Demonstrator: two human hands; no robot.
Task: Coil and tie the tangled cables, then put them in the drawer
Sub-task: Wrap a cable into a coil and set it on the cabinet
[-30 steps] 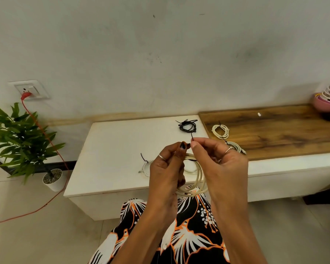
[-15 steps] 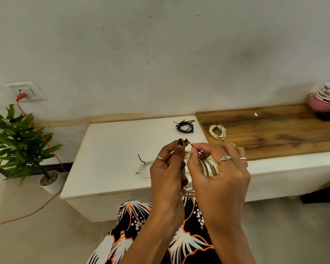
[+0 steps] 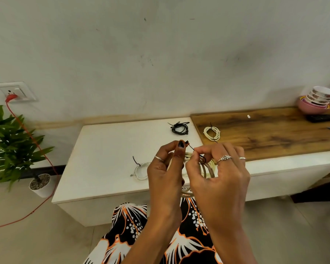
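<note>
A cream cable coil is held above the near edge of the white counter, mostly hidden behind both hands. A thin black tie is pinched at one end by the left hand and further along by the right hand. Beyond the grip lie a black coil and a tied cream coil; left of it, a pale coil.

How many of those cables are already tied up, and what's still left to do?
Three tied coils lie on the surface: black, cream, clear. Both hands, left and right, hold a fourth cream coil, working a black tie. None is in a drawer; no drawer is identifiable.
</note>
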